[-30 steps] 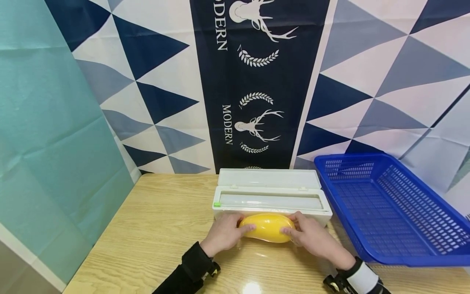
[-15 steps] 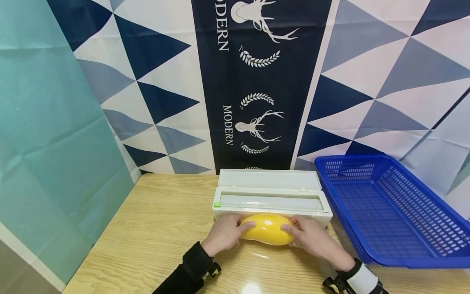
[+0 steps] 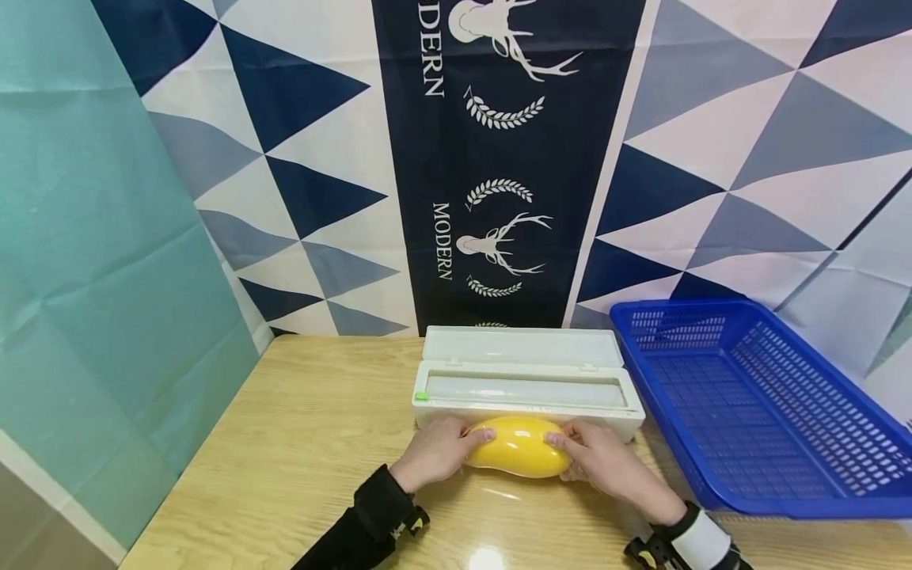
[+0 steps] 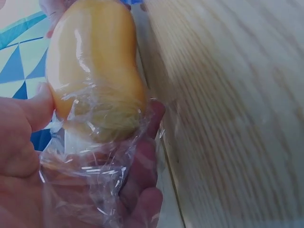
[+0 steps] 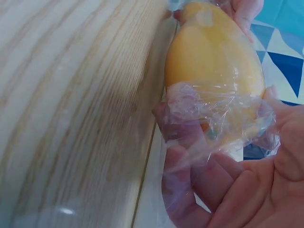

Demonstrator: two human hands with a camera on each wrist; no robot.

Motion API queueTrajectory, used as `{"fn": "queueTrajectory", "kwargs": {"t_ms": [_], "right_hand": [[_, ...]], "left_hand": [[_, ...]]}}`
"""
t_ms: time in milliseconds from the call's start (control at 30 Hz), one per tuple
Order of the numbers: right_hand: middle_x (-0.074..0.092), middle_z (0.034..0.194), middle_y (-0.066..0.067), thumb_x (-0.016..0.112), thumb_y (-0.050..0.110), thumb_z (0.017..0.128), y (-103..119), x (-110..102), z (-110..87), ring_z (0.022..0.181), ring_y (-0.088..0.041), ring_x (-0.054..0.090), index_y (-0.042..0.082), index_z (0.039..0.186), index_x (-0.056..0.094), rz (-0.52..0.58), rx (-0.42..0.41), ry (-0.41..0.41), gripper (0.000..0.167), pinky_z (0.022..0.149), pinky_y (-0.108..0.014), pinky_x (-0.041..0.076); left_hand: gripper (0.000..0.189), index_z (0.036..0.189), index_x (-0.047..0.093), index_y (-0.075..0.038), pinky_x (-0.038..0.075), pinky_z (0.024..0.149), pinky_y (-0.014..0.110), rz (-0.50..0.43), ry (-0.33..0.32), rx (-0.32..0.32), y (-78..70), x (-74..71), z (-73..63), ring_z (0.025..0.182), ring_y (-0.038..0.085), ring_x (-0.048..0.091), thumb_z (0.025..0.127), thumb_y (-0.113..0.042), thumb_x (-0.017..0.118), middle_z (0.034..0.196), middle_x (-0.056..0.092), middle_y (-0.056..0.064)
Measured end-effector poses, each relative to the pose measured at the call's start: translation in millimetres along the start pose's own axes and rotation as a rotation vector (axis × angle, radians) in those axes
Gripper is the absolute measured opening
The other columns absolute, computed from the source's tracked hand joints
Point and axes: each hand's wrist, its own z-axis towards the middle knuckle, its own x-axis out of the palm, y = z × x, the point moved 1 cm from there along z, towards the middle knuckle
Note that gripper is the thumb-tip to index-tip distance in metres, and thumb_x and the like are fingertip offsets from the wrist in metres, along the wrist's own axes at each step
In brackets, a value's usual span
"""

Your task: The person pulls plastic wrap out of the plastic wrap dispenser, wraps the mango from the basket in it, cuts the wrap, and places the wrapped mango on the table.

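Observation:
A smooth yellow mango, wrapped in clear cling film, is held level between both hands in the head view. My left hand grips its left end, thumb on top and fingers underneath. At the other end, my right hand pinches it the same way. Loose film bunches over the right palm and fingers too, as the crumpled wrap in the right wrist view shows. Just behind the mango stands a white cling film dispenser with its lid raised.
A roll of film lies inside the dispenser, and a green slider sits at its left front edge. To the right is a blue plastic basket. The wooden table meets a patterned cloth wall at the back.
The mango has turned slightly in my fingers, and its lower edge sits a little nearer to me. Both hands keep almost the same place.

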Motion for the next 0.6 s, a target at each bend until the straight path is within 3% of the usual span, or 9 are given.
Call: {"fn": "queueTrajectory", "kwargs": {"t_ms": [167, 367, 500, 600], "right_hand": [[0.066, 0.080, -0.004, 0.061, 0.042, 0.099, -4.9, -2.3, -1.0, 0.062, -0.018, 0.066, -0.003, 0.106, 0.062, 0.096, -0.002, 0.058, 0.046, 0.050, -0.028, 0.048], [0.066, 0.080, -0.010, 0.060, 0.034, 0.101, -2.1, -12.9, -5.4, 0.065, -0.026, 0.067, -0.003, 0.105, 0.054, 0.221, -0.051, 0.213, 0.038, 0.054, -0.034, 0.055], [0.067, 0.078, -0.010, 0.059, 0.032, 0.102, 2.4, -19.9, -6.3, 0.065, -0.028, 0.067, -0.003, 0.104, 0.054, 0.227, -0.084, 0.267, 0.035, 0.057, -0.034, 0.056], [0.067, 0.080, -0.010, 0.059, 0.031, 0.102, 3.4, -22.5, -5.8, 0.066, -0.028, 0.068, -0.004, 0.106, 0.055, 0.233, -0.079, 0.272, 0.036, 0.058, -0.034, 0.056]], "left_hand": [[0.053, 0.070, 0.056, -0.018, 0.032, 0.045, 0.027, -0.065, 0.043, -0.057, 0.8, -1.0, -0.6, 0.045, 0.012, 0.047, 0.095, -0.064, 0.051, 0.055, 0.053, -0.004], [0.051, 0.070, 0.058, -0.020, 0.031, 0.047, 0.027, -0.103, 0.070, -0.060, -3.9, -9.3, -3.4, 0.048, 0.012, 0.040, 0.090, -0.067, 0.057, 0.059, 0.049, -0.005], [0.049, 0.078, 0.064, -0.019, 0.034, 0.050, 0.028, -0.113, 0.055, -0.049, -10.4, -18.9, -6.1, 0.054, 0.011, 0.043, 0.087, -0.067, 0.062, 0.065, 0.052, -0.005], [0.055, 0.092, 0.069, -0.015, 0.042, 0.057, 0.028, -0.041, 0.006, -0.035, -15.9, -27.0, -9.7, 0.062, 0.010, 0.050, 0.086, -0.070, 0.061, 0.075, 0.059, -0.006]]}}
